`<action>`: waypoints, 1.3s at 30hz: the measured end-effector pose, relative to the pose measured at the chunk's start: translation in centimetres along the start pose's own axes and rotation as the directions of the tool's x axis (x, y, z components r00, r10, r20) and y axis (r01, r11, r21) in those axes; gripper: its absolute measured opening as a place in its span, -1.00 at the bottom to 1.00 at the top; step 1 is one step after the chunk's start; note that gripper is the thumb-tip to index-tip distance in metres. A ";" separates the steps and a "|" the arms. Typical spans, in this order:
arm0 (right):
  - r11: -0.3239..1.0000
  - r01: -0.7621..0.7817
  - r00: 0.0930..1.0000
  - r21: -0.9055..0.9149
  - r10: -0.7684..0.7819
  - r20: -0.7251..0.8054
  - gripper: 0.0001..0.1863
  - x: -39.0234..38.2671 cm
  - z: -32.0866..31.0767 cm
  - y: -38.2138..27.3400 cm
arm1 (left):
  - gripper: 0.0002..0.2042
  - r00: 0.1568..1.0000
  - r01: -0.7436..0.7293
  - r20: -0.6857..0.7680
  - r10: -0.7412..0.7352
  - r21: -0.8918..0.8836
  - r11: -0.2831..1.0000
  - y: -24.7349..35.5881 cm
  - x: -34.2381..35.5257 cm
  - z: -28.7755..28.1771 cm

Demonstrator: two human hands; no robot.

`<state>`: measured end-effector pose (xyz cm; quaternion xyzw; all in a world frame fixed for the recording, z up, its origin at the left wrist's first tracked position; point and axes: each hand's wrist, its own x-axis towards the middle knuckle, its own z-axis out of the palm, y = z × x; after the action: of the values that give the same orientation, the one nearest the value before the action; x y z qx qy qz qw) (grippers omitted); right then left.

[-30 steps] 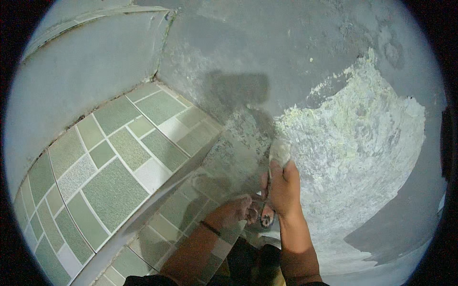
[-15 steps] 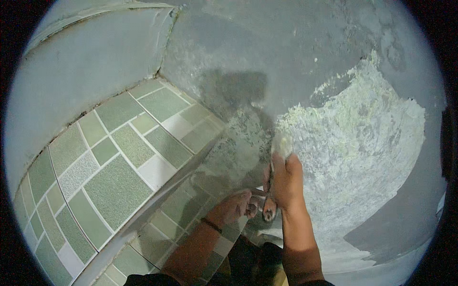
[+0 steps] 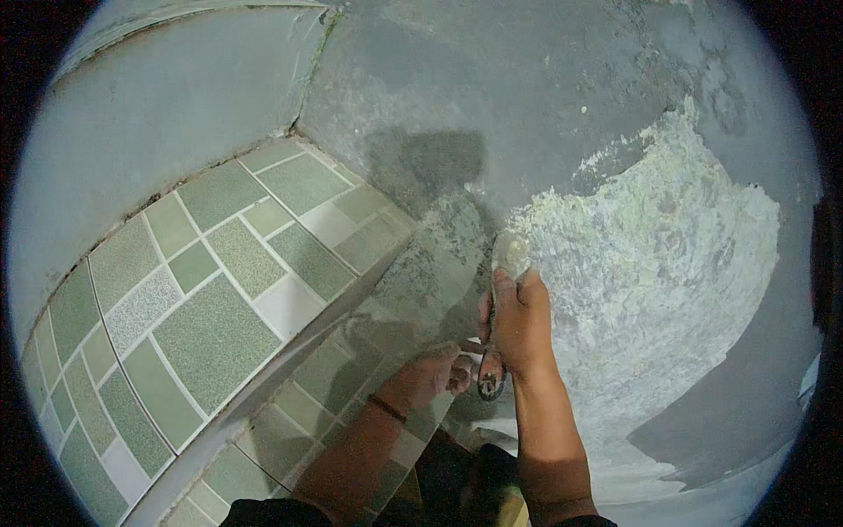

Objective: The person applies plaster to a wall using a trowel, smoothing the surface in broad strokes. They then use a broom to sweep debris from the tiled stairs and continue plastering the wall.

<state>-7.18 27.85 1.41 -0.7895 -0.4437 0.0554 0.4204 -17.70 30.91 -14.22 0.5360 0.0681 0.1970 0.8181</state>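
My right hand (image 3: 522,327) is wrapped round a putty knife (image 3: 512,252). Its pale, smeared blade points up and away against the wall, and the rounded butt of its handle pokes out below my fist. Just left of it, lower down, my left hand (image 3: 432,373) has its fingers curled. A small dark bar sticks out from those fingers toward the right hand; what it belongs to is hidden. Rough whitish putty (image 3: 650,263) covers a broad patch of the grey wall (image 3: 544,97) right of the knife.
Green and white tiles (image 3: 215,360) cover a raised ledge on the left, with more tiles (image 3: 272,439) lower down beyond its edge. A plain side wall (image 3: 184,97) meets the grey wall in a stained corner. A dark shadow falls above my hands.
My right hand has shifted slightly left and up with the putty knife, whose blade shows more sharply. The left hand has barely moved, staying low beside it.
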 end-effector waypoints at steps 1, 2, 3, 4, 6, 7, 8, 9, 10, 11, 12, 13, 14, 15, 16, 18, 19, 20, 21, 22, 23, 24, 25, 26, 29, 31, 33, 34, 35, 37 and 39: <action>1.000 0.019 1.000 0.023 -0.019 -0.016 -0.79 0.1 0.1 0.2 | -0.60 0.999 -0.021 0.029 0.022 -0.012 1.000 0.1 0.0 -0.1; 0.998 0.039 0.999 0.045 -0.037 -0.032 -0.78 0.1 0.2 0.4 | -0.59 0.998 -0.028 0.053 0.033 -0.095 0.995 0.0 0.0 0.0; 0.994 0.079 0.994 0.071 -0.073 -0.076 -0.77 0.1 0.3 0.5 | -0.59 0.996 -0.030 0.076 0.044 -0.179 0.983 -0.2 0.1 -0.1; 0.989 0.117 0.987 0.092 -0.106 -0.118 -0.76 0.0 0.4 0.5 | -0.58 0.995 -0.003 0.097 0.038 -0.338 0.941 -0.5 0.4 -0.2; 0.998 0.057 0.998 -0.011 -0.057 -0.029 -0.76 0.0 0.5 0.4 | -0.57 0.996 0.025 0.086 0.017 -0.461 0.887 -1.3 0.8 -0.1; 0.996 0.087 0.996 0.031 -0.087 -0.007 -0.77 -0.1 0.5 0.4 | -0.57 0.998 0.027 0.057 -0.003 -0.432 0.901 -1.7 0.9 -0.1; 1.000 0.010 1.000 -0.004 -0.011 -0.014 -0.77 -0.1 0.5 0.3 | -0.56 0.998 0.009 0.061 0.018 -0.417 0.909 -2.0 1.1 -0.2; 0.998 0.006 0.999 0.057 -0.004 -0.036 -0.78 -0.1 0.6 0.2 | -0.56 0.998 0.015 0.060 0.009 -0.386 0.922 -2.2 1.2 -0.4; 0.996 0.018 0.999 0.082 -0.015 -0.045 -0.78 -0.1 0.5 0.2 | -0.56 0.995 -0.002 0.091 0.039 -0.373 0.928 -2.3 1.3 -0.5; 0.994 0.031 0.998 0.107 -0.026 -0.054 -0.79 -0.2 0.6 0.3 | -0.56 0.997 0.045 0.080 -0.020 -0.329 0.943 -2.2 1.3 -0.6; 0.995 0.049 0.998 0.091 -0.044 -0.049 -0.79 -0.2 0.5 0.4 | -0.56 0.990 -0.029 0.117 0.076 -0.357 0.934 -2.2 1.3 -0.7; 0.995 0.062 0.998 0.076 -0.060 -0.033 -0.79 -0.2 0.6 0.6 | -0.57 0.990 -0.031 0.115 0.077 -0.354 0.935 -2.0 1.2 -0.6; 0.995 0.076 0.997 0.062 -0.075 -0.017 -0.80 -0.2 0.6 0.8 | -0.57 0.994 -0.028 0.089 0.065 -0.364 0.931 -1.8 1.1 -0.6; 0.995 0.083 0.997 0.055 -0.083 0.004 -0.80 -0.1 0.8 0.9 | -0.58 0.995 -0.003 0.096 0.041 -0.370 0.929 -1.7 0.8 -0.5; 0.981 0.151 0.988 0.118 -0.154 0.011 -0.78 0.0 0.8 1.1 | -0.60 0.997 0.006 0.071 0.023 -0.380 0.925 -1.6 0.8 -0.5; 0.993 0.089 0.996 0.076 -0.088 -0.016 -0.75 0.1 1.1 1.4 | -0.63 0.998 -0.006 0.054 0.027 -0.352 0.936 -1.6 0.7 -0.5; 0.990 0.067 0.998 0.122 -0.065 -0.027 -0.74 -0.1 1.2 1.6 | -0.65 0.997 -0.034 0.056 0.055 -0.321 0.946 -1.8 0.7 -0.6; 0.989 0.066 0.998 0.135 -0.064 -0.021 -0.73 0.0 1.3 1.7 | -0.66 0.996 -0.057 0.041 0.078 -0.366 0.929 -2.1 0.9 -0.6; 0.987 0.065 0.998 0.149 -0.063 -0.015 -0.72 -0.3 1.2 1.9 | -0.67 0.999 -0.021 0.033 0.037 -0.401 0.916 -2.5 1.1 -0.8; 0.988 0.078 0.997 0.133 -0.078 -0.004 -0.71 -0.2 1.3 1.9 | -0.68 1.000 0.025 0.020 -0.017 -0.504 0.863 -2.9 1.6 -0.8; 0.990 0.070 0.997 0.121 -0.072 0.008 -0.71 -0.5 1.2 1.9 | -0.69 0.996 0.081 0.022 -0.084 -0.602 0.795 -3.4 1.7 -0.6; 0.992 0.063 0.998 0.109 -0.065 0.020 -0.71 -0.3 1.2 1.9 | -0.69 0.997 0.067 0.079 -0.022 -0.638 0.767 -3.6 2.0 -0.7; 0.994 0.050 0.998 0.102 -0.053 0.032 -0.72 -0.5 1.1 1.8 | -0.70 0.990 0.057 0.133 0.044 -0.671 0.739 -3.8 2.1 -0.7; 0.992 0.062 0.998 0.108 -0.065 0.024 -0.72 -0.4 1.2 1.6 | -0.70 0.989 0.039 0.133 0.067 -0.664 0.747 -3.8 2.1 -0.6; 0.987 0.105 0.994 0.125 -0.104 -0.016 -0.75 -0.4 1.3 0.9 | -0.69 0.994 -0.040 0.055 0.098 -0.637 0.770 -3.1 1.4 -0.3; 0.991 0.132 0.991 0.022 -0.132 0.004 -0.76 -0.1 1.5 0.3 | -0.68 0.999 0.023 0.042 0.003 -0.598 0.801 -2.1 0.9 -0.2; 0.995 0.089 0.996 0.045 -0.089 -0.006 -0.77 0.0 1.7 0.0 | -0.67 0.994 0.050 0.105 0.014 -0.588 0.807 -1.2 1.0 -0.3; 0.991 0.043 0.999 0.126 -0.041 -0.015 -0.76 -0.2 1.7 -0.1 | -0.67 0.989 0.048 0.144 0.042 -0.568 0.821 -0.8 1.2 -0.4; 0.990 0.047 0.999 0.136 -0.047 -0.007 -0.75 0.0 1.8 -0.1 | -0.67 0.990 0.043 0.136 0.042 -0.568 0.822 -0.7 1.2 -0.4; 0.992 0.094 0.995 0.088 -0.095 0.011 -0.74 0.0 1.9 0.0 | -0.66 0.996 0.050 0.084 -0.001 -0.584 0.810 -0.8 1.3 -0.3; 0.979 0.170 0.985 0.109 -0.172 0.016 -0.72 0.2 1.9 0.2 | -0.67 0.997 0.072 0.055 -0.048 -0.622 0.780 -1.2 1.3 -0.1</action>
<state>-7.84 29.12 0.09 -0.7240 -0.5117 0.0529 0.4596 -16.27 31.09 -15.23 0.2368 0.0014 0.1727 0.9561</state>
